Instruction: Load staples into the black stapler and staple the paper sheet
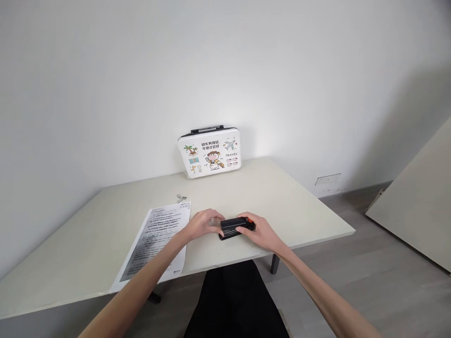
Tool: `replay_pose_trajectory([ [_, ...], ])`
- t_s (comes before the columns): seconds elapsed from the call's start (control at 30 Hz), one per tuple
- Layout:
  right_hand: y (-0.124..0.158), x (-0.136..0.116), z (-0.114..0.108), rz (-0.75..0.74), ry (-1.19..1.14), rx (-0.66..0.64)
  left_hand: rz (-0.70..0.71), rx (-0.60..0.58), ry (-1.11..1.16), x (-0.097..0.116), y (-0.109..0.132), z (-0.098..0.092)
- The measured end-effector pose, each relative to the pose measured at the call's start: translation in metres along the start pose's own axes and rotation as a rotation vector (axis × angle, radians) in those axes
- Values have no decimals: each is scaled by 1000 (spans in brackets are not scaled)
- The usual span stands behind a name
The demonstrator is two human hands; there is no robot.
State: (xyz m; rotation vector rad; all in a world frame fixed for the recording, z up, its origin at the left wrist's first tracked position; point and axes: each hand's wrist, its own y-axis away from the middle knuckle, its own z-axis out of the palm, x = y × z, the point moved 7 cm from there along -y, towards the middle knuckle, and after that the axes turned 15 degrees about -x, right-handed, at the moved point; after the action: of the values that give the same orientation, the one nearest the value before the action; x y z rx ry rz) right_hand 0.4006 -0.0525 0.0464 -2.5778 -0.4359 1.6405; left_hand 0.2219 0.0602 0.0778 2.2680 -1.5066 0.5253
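Note:
A black stapler [233, 224] with an orange part at its right end lies near the front edge of the table. My right hand [260, 231] grips its right end, thumb on the near side and fingers on the far side. At the left end, my left hand [203, 224] curves in a C, with thumb and fingertips against the stapler's tip. Left of that hand lies a printed sheet of paper [160, 234], partly covered by my left forearm. A few small metal pieces like staple strips [181, 198] rest just beyond the sheet's top edge.
A white case [211, 155] with cartoon travel prints and a black handle stands at the back of the pale table [282, 202], leaning toward the wall. The table's right corner juts over a grey floor [338, 272]. A white panel [416, 197] stands at far right.

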Motion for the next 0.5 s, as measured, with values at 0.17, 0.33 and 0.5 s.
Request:
replay_pose_trajectory([
  [0.17, 1, -6, 1, 20, -30, -13, -58, 35, -15, 14, 18, 6],
  [0.33, 3, -6, 2, 64, -11, -1, -141, 182, -180, 17, 79, 4],
  [0.5, -6, -2, -2, 168, 66, 17, -319, 265, -374, -17, 183, 3],
])
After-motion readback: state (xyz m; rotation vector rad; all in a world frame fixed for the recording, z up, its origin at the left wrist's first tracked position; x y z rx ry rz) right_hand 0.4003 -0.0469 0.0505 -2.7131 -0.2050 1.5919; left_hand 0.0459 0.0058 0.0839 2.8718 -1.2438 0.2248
